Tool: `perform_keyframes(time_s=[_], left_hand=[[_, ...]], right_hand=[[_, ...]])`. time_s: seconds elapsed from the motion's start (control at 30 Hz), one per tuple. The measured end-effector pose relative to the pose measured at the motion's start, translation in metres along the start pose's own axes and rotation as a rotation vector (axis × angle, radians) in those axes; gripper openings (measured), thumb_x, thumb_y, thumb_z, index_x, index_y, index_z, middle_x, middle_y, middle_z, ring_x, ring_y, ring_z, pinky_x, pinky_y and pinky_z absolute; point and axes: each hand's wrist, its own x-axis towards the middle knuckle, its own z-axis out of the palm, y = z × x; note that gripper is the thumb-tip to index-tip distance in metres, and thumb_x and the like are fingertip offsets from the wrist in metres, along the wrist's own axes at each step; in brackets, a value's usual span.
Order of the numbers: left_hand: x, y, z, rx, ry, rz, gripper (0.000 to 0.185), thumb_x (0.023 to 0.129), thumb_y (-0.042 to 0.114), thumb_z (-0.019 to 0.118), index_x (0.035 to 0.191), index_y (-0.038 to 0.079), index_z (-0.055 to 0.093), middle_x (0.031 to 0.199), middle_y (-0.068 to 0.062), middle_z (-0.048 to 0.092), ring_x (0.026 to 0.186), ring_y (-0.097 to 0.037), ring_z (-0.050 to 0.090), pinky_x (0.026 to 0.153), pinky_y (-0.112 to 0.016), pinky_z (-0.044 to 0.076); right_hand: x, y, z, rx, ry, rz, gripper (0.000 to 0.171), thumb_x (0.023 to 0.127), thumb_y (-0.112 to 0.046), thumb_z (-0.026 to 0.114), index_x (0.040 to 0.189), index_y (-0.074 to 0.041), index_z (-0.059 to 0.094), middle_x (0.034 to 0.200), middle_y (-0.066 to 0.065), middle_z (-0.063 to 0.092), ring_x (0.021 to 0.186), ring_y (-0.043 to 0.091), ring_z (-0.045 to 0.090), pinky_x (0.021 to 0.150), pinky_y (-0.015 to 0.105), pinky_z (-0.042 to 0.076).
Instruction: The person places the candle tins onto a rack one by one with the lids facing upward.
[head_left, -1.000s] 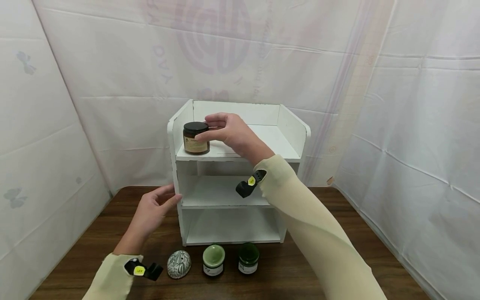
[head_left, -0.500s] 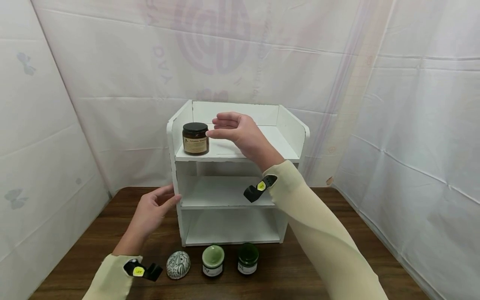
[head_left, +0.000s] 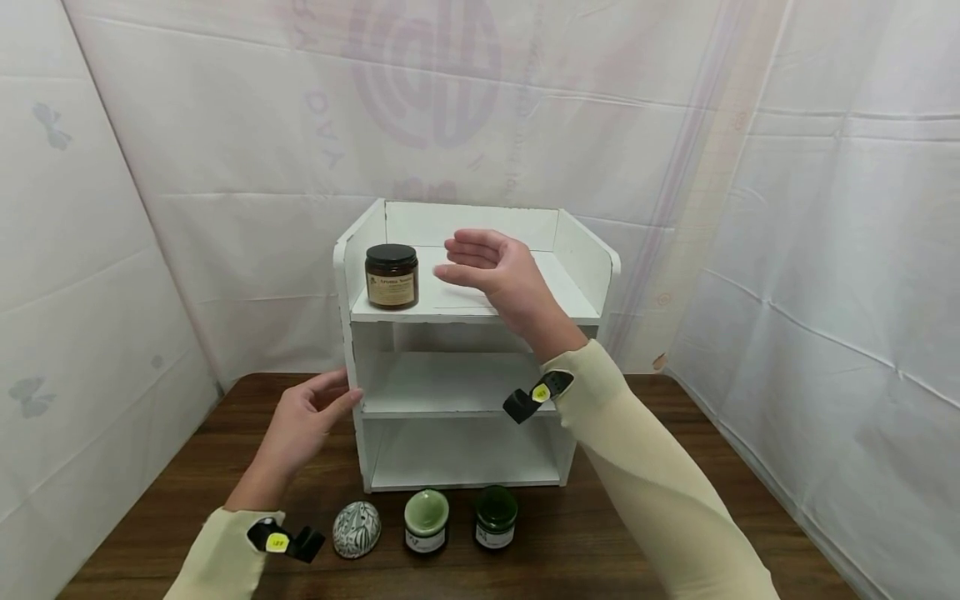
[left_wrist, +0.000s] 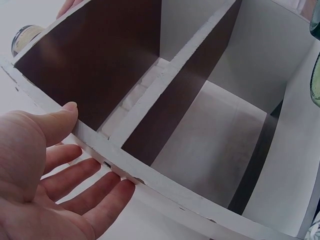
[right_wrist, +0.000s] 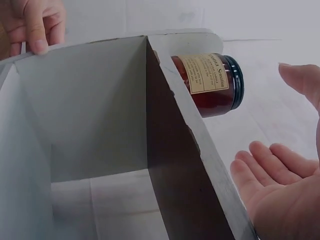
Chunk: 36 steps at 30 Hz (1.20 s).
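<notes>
While white sheeting [head_left: 262, 158] backs the whole scene on my feed, with a dark wood table [head_left: 176, 500] below, the white shelf unit [head_left: 450, 382] stands mid-table, no shift that I can see over the last second. Left hand [head_left: 303, 417] is unchanged: thumb at the front edge of the left side panel [head_left: 347, 329], fingers loosely extended against its outside, touching but not wrapped round; I read that as steadying. Right hand [head_left: 501, 271] is the real change: a second ago its thumb lay across the brown jar [head_left: 392, 279], now it hangs to the right of it over the top shelf [head_left: 566, 296], thumb and fingers apart, nothing between them. Right wrist view gives me the same gap. The jar, black lid on, label forward, looks unmoved: upright on that shelf, front left, near the side wall; touching it or not, I can't tell. I log the release as done and, in my judgement, this jar as placed, since it stands with no hand on it. Smaller stuff sits in front of the unit: a dark green jar [head_left: 497, 515], a pale green jar [head_left: 427, 515], then a patterned rounded piece [head_left: 357, 530] I can't identify; all three apart, none touched.
</notes>
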Motion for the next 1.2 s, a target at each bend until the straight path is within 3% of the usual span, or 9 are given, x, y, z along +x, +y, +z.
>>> perform_keyframes(time_s=[0.3,0.73,1.0,1.2], left_hand=[[0.000,0.000,-0.001,0.002,0.001,-0.001,0.060,0.100,0.045,0.065,0.150,0.013,0.053,0.143,-0.014,0.062,0.128,-0.029,0.060,0.098,-0.041,0.054],[0.001,-0.001,0.001,0.017,0.000,0.005,0.063,0.099,0.047,0.066,0.150,0.012,0.053,0.143,-0.015,0.062,0.128,-0.030,0.059,0.094,-0.035,0.053],[0.000,-0.001,0.001,0.003,0.000,-0.002,0.063,0.099,0.046,0.066,0.150,0.013,0.053,0.144,-0.015,0.061,0.129,-0.032,0.059,0.100,-0.047,0.053],[-0.001,-0.001,-0.001,0.004,-0.002,-0.003,0.064,0.098,0.049,0.066,0.151,0.015,0.052,0.146,-0.014,0.060,0.131,-0.031,0.059,0.101,-0.047,0.052]], right_hand=[[-0.013,0.003,-0.002,0.011,-0.016,-0.028,0.061,0.086,-0.010,0.081,0.142,-0.007,0.057,0.139,0.007,0.066,0.128,0.019,0.064,0.107,0.033,0.051],[-0.034,0.013,-0.004,0.055,-0.041,-0.148,0.060,0.083,0.000,0.080,0.139,-0.004,0.058,0.138,0.012,0.066,0.131,0.025,0.062,0.110,0.036,0.048],[-0.051,0.023,-0.001,0.135,-0.015,-0.216,0.055,0.084,0.009,0.075,0.136,0.001,0.059,0.139,0.024,0.062,0.132,0.035,0.060,0.107,0.036,0.050],[-0.064,0.032,0.000,0.163,-0.014,-0.209,0.055,0.084,0.009,0.075,0.136,0.001,0.058,0.139,0.022,0.063,0.132,0.037,0.059,0.106,0.037,0.051]])
